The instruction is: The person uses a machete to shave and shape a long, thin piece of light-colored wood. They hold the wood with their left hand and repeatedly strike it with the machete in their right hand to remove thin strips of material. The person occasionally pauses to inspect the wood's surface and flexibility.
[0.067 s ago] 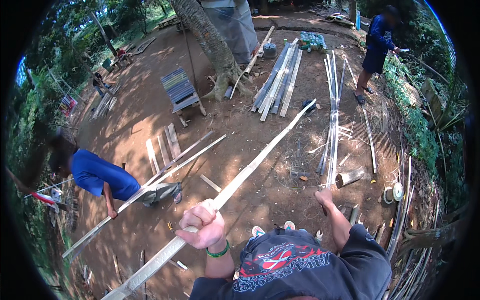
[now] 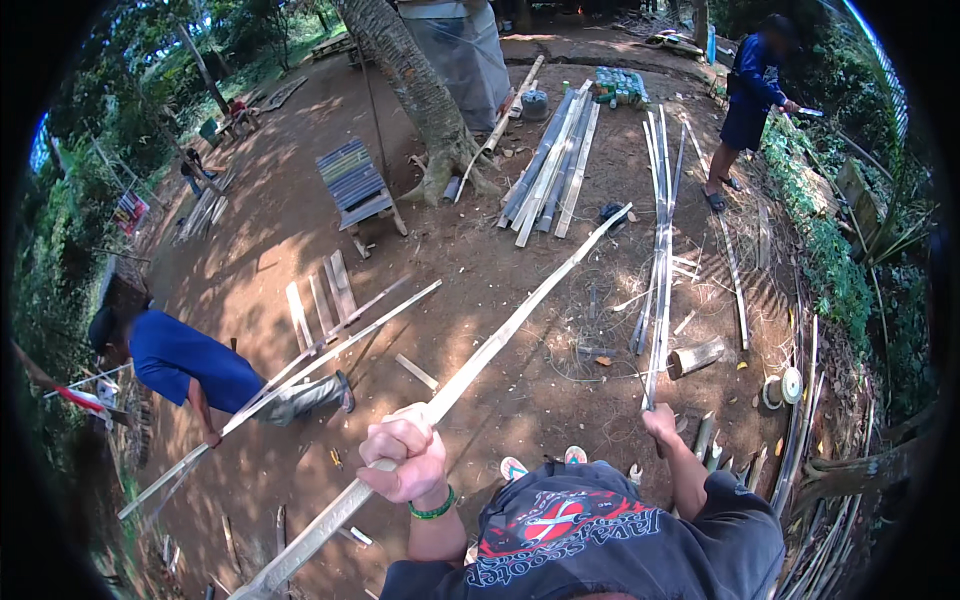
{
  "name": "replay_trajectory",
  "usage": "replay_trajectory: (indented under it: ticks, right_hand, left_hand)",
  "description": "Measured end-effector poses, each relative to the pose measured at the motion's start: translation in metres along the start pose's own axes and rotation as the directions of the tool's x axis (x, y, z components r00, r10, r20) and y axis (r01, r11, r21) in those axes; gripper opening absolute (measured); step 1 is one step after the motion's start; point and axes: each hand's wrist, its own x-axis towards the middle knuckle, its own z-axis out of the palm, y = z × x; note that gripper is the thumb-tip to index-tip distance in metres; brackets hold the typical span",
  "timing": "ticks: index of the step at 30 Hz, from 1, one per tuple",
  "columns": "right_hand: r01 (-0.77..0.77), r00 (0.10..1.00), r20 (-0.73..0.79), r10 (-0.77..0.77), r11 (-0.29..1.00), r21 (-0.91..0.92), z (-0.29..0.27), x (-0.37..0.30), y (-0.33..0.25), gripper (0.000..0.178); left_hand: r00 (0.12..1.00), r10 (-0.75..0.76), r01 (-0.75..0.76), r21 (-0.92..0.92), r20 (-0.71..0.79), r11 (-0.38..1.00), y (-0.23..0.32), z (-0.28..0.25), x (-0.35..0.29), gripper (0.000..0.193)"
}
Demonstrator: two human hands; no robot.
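Observation:
My left hand, with a green band at the wrist, is wrapped round a long pale bamboo strip. The strip slants from beside my left arm up to the far middle of the ground. My right hand is closed low at the right, at the near end of a bundle of long bamboo strips. Something dark shows under that fist, but what it grips is too small to make out.
A person in blue carries long strips at left; another stands far right. Split bamboo lies by a tree trunk. A short log and a pale spool lie right. A slatted bamboo seat stands farther off.
My right hand has drawn back slightly toward me. My left hand keeps its hold on the strip. The person at left has shifted a little, with the carried strips.

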Motion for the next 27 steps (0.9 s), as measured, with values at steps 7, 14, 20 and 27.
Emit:
replay_trajectory:
  ticks: [7,14,20,27]
  right_hand:
    - [-0.108,0.994,0.012,0.107,0.992,0.069,0.027,-0.073,0.040,0.033]
    - [0.474,0.866,0.132,-0.482,0.876,0.090,-0.033,-0.106,-0.178,0.037]
    - [0.775,0.521,0.173,-0.836,0.549,0.314,-0.067,-0.122,-0.288,0.038]
    - [0.722,0.610,0.186,-0.770,0.637,0.269,-0.101,-0.065,-0.254,0.041]
  left_hand:
    - [1.000,-0.026,0.026,0.006,-0.012,1.000,-0.011,-0.015,0.006,0.063]
    - [0.946,-0.005,0.050,-0.128,0.324,0.990,-0.020,-0.017,0.036,0.064]
    - [0.874,0.124,0.187,-0.561,0.469,0.806,-0.031,0.002,0.080,0.051]
    - [0.919,0.190,-0.226,-0.067,-0.345,0.972,-0.050,0.065,0.082,0.058]
